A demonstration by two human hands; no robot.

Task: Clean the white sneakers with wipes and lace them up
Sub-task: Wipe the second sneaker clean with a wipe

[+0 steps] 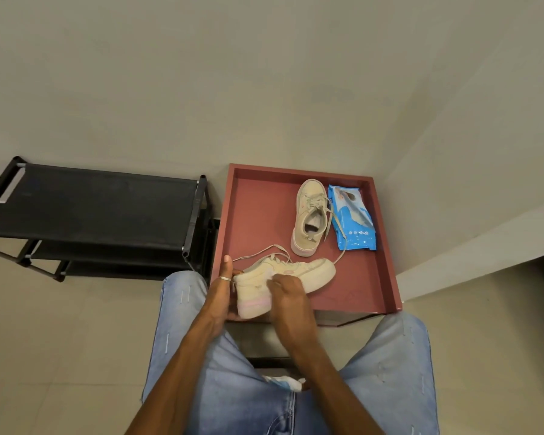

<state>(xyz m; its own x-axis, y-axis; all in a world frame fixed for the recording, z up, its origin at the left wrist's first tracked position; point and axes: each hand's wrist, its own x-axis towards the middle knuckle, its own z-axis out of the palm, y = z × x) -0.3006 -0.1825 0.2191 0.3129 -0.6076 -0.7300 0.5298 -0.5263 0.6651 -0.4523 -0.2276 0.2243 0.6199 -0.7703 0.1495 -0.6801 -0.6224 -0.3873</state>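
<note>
While the left hand [222, 290] grips the heel of the near sneaker [299, 271] at the front-left edge of the red tabletop [258, 215], the right hand [285, 288] lies curled on its side wall; wipe under it or not, cannot tell. Probably mid-wiping: crumpled wipe [283, 383] on the lap, far sneaker [307, 211] beside the wipes pack [354, 221], laces loose on both, lacing all left. Near sneaker's long axis runs left-right, toe pointing right, slightly away.
</note>
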